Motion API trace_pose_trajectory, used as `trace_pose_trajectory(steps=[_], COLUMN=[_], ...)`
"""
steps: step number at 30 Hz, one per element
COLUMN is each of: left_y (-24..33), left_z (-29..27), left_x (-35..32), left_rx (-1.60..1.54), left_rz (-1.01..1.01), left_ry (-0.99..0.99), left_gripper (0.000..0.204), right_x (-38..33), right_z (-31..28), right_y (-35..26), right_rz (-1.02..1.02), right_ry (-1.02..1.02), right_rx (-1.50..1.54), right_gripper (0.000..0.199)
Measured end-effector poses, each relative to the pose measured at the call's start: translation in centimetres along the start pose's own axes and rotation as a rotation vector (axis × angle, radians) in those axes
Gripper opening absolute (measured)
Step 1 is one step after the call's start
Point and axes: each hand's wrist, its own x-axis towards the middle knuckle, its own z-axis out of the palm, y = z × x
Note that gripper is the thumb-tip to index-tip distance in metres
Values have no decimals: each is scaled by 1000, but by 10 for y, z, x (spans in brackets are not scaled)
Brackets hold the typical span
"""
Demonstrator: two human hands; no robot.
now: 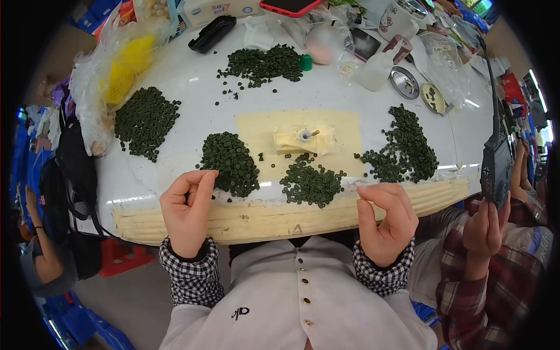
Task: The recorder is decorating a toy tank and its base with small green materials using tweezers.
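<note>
Tabletop [188, 79] beyond left hand [189, 211], grasp unclear

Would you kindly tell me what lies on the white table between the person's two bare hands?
In the head view, a heap of small, round, dark green pieces lies beside the left hand, then a second such heap nearer the right hand.

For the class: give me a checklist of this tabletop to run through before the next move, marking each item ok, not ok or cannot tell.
1. Left hand empty: cannot tell; fingertips pinched.
2. Right hand empty: cannot tell; fingertips could hide something small.
3. Taped holder uncovered by hands: ok.
4. Middle green pile apart from the pile beside the left hand: ok.
5. Stray pieces gathered: not ok; several lie near the back pile.
</note>
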Motion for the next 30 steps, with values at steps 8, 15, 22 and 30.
trace_pose_trajectory(steps=[8, 15, 22, 30], left_y=[-3, -41, -26, -27], left_z=[-27, -67, -58, -41], left_x=[21, 67, 53, 34], left_rx=[-184, 395, 532, 791], left_rz=[61, 496, 279, 305], left_ry=[193, 298, 189, 110], left_gripper=[26, 27, 25, 26], right_x=[2, 26, 57, 60], right_z=[-41, -108, -102, -80], right_y=[1, -34, -19, 6], right_rz=[-246, -277, 100, 105], right_ry=[317, 176, -77, -312], right_rx=[-394, -988, -1002, -838], right_gripper=[14, 55, 81, 85])
